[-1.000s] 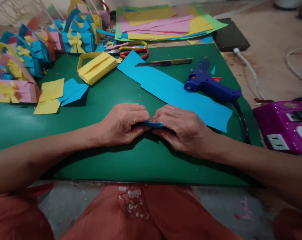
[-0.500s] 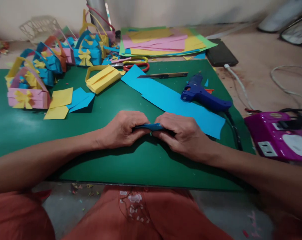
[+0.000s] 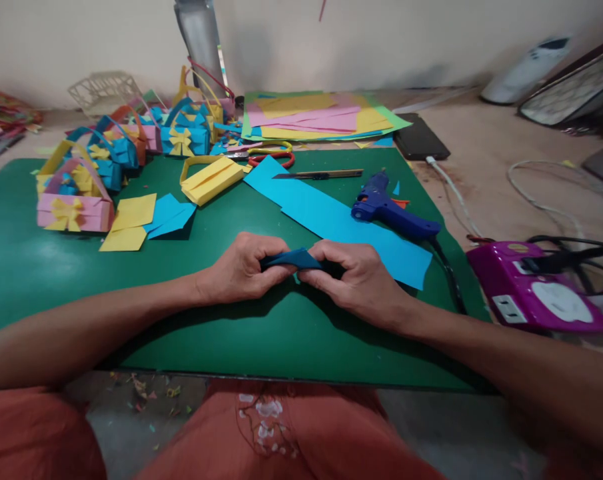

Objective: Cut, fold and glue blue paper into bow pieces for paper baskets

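Note:
Between my hands is a folded piece of blue paper (image 3: 297,258), held over the green board. My left hand (image 3: 248,267) pinches its left end, thumb below and fingers curled on top. The right end is gripped the same way by my right hand (image 3: 356,277). Much of the paper is hidden inside my fingers. Just beyond my hands lies a long blue paper strip (image 3: 326,217). A blue glue gun (image 3: 398,213) rests across that strip on the right. A yellow paper basket (image 3: 214,181) lies tilted beyond my left hand.
Several small paper baskets (image 3: 76,212) with bows stand at the left. Yellow paper squares (image 3: 131,217) lie near them. Scissors (image 3: 271,157), a cutter knife (image 3: 326,175), stacked coloured sheets (image 3: 321,120) and a phone (image 3: 421,139) are at the back. A purple power box (image 3: 536,287) sits right.
The view has tilted up and shifted slightly. The blue paper has turned in my fingers, now showing more of its folded face. Both hands keep their hold.

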`<act>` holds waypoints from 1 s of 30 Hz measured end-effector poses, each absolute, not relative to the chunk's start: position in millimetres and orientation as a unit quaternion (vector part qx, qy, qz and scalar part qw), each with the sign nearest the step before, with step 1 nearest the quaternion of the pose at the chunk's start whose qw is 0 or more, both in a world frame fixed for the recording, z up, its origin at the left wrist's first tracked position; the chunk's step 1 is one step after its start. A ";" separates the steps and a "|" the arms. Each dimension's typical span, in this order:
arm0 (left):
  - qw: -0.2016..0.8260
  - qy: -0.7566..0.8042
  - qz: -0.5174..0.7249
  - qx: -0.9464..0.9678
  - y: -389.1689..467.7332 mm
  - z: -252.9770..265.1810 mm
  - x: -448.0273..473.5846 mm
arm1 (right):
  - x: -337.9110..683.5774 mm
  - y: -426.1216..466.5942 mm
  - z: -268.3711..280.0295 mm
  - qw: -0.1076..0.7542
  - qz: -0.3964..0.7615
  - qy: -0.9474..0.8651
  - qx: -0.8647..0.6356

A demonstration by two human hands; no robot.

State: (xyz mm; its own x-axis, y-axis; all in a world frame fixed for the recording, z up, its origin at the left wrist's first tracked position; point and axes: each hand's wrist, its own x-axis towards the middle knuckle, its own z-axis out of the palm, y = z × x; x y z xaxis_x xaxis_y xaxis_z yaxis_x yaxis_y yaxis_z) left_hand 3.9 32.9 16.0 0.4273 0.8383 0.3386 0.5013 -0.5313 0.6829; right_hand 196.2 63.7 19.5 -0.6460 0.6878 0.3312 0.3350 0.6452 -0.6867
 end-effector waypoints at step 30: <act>0.260 0.490 0.373 0.744 30.7 18.7 -10.6 | 200.6 61.2 23.1 0.363 0.303 -0.795 -0.380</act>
State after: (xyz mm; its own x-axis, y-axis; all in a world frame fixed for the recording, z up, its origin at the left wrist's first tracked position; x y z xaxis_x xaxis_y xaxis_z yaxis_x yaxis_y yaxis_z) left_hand -10.6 30.7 18.7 0.2427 0.9225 0.3001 0.5346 -0.3853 0.7521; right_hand 200.6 61.2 23.1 -0.4478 0.8242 0.3466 0.3853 0.5277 -0.7570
